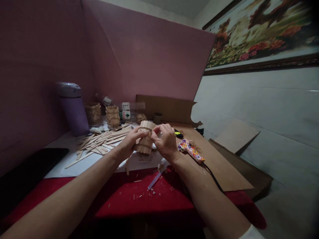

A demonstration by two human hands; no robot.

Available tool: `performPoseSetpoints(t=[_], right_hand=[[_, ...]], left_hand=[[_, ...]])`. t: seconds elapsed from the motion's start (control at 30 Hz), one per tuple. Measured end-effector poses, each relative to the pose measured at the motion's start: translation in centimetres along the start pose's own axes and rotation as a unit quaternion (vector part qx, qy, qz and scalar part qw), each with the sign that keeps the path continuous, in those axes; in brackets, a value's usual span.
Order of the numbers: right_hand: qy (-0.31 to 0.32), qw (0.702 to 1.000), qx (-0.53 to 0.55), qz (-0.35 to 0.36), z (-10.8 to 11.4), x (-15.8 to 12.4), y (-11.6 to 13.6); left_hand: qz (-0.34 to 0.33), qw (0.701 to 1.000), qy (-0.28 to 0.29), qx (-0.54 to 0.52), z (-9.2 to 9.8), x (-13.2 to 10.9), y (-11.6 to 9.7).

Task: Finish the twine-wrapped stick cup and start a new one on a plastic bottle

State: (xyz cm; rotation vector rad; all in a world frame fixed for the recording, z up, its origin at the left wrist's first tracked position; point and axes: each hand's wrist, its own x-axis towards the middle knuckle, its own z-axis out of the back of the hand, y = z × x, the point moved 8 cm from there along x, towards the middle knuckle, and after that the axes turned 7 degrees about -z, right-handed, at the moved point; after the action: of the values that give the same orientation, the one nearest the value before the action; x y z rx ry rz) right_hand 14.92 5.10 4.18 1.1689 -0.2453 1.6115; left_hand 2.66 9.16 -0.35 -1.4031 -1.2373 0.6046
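Observation:
A small barrel-like holder (144,148) made of wooden craft sticks is held slightly tilted above the white paper, with twine-like bands around it. My left hand (129,143) is closed around its left side, thumb on the front near the upper band. My right hand (165,141) is at its right side, thumb and index finger pinched together by the upper band; whatever lies between those fingertips is too small to make out. Loose craft sticks (102,141) are heaped left of my left hand. A flower-patterned glue gun (191,151) lies right of my right hand.
Two similar stick holders, one nearer (112,117), stand behind the sticks beside a purple bottle (74,113). Plastic bottles (136,106) and a twine ball (141,117) lie farther back. Cardboard (224,172) covers the right side. A purple strip (155,181) and scraps lie on red cloth (119,202).

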Motion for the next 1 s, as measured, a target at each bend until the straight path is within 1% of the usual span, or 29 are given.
performPoseSetpoints(t=[0.1,0.23,0.3,0.43,0.57,0.63,0.77,0.87,1.0], right_hand=[[0.0,1.0,0.022,-0.012,0.0,0.0,-0.2],[0.006,0.995,0.088,-0.044,-0.1,0.2,-0.6],[0.013,0.99,0.128,-0.061,-0.3,0.2,-0.8],[0.028,0.977,0.194,-0.087,-0.4,0.1,-0.9],[0.019,0.962,0.241,-0.128,-0.1,0.1,-1.4],[0.019,0.958,0.252,-0.134,0.0,0.1,-1.5],[0.027,0.972,0.213,-0.09,-0.1,0.1,-0.9],[0.005,0.986,0.161,-0.048,0.2,0.0,-0.3],[-0.014,0.995,0.099,-0.022,0.4,-0.1,0.0]], left_hand=[[0.029,0.999,0.011,-0.025,-0.2,-0.1,0.5],[0.052,0.997,0.018,-0.056,-0.3,-0.1,0.9],[0.077,0.994,0.008,-0.076,-0.3,-0.2,1.2],[0.125,0.984,-0.03,-0.122,0.0,-0.4,1.3],[0.13,0.98,-0.032,-0.149,0.1,-0.4,0.9],[0.129,0.98,-0.029,-0.149,0.1,-0.4,0.9],[0.124,0.984,-0.03,-0.128,0.1,-0.5,1.0],[0.113,0.987,-0.026,-0.108,0.1,-0.4,1.0],[0.084,0.993,-0.011,-0.08,0.0,-0.2,0.8]])
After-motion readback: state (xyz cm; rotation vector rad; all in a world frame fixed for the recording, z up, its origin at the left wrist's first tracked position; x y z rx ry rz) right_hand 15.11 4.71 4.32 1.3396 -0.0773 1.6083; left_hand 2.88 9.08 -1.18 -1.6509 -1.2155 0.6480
